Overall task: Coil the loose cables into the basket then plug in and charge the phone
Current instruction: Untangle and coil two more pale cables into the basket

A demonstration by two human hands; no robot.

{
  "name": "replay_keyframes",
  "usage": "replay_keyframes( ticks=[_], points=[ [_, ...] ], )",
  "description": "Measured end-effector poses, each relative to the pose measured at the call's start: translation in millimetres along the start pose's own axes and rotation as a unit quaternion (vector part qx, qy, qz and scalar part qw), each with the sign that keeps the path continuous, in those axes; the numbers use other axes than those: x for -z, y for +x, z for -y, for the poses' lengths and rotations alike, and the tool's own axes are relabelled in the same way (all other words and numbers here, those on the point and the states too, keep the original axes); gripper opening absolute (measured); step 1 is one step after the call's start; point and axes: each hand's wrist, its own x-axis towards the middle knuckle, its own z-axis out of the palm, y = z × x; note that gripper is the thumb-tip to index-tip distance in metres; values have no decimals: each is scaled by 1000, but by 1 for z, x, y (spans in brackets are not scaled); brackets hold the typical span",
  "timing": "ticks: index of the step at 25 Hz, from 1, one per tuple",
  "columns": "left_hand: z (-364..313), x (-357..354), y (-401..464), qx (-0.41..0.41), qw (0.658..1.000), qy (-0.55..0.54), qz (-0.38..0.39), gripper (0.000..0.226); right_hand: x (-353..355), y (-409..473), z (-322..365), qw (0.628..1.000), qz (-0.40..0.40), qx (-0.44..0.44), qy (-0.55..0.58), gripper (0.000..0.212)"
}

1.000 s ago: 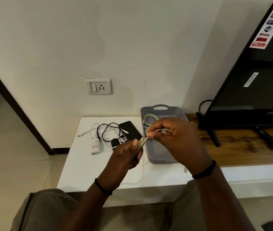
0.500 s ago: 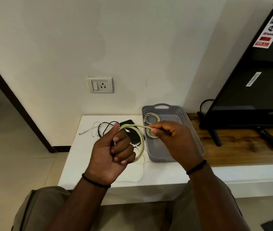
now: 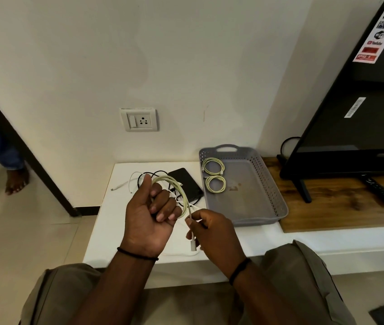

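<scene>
My left hand [image 3: 153, 216] grips loops of a pale yellow-green cable [image 3: 181, 191] above the white table [image 3: 106, 235]. My right hand [image 3: 212, 233] pinches the same cable's free end, whose white connector [image 3: 193, 246] hangs below the fingers. A grey perforated basket [image 3: 278, 202] stands to the right, with two coiled pale cables [image 3: 214, 175] at its far left end. A black phone [image 3: 190, 187] lies on the table behind my left hand, beside a tangle of black and white cables [image 3: 134, 181]. The charger is hidden behind my left hand.
A wall socket with a switch [image 3: 138, 120] sits above the table. To the right, a black TV [image 3: 360, 127] stands on a wooden surface [image 3: 341, 207] with a remote [image 3: 381, 192]. A person's bare foot [image 3: 16, 181] is at the far left on the floor.
My right hand has moved down and toward me, from the top of the loop to the cable's free end. My left hand keeps hold of the loops.
</scene>
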Motion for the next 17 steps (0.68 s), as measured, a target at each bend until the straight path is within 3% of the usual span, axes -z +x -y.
replay_keyframes(
  ticks=[2, 7, 13, 17],
  points=[
    [1, 2, 0, -15, 1000, 18, -14, 42, -1, -3, 4, 999, 17, -32, 30, 16],
    [8, 7, 2, -20, 998, 55, -23, 43, 2, -5, 7, 998, 44, -29, -40, 18],
    [16, 5, 3, -45, 994, 92, -45, 46, 5, -14, 22, 960, 63, -142, 233, 15],
    [16, 6, 5, -68, 992, 92, -56, 44, 2, -17, 31, 942, 89, -149, 287, 18]
  ],
)
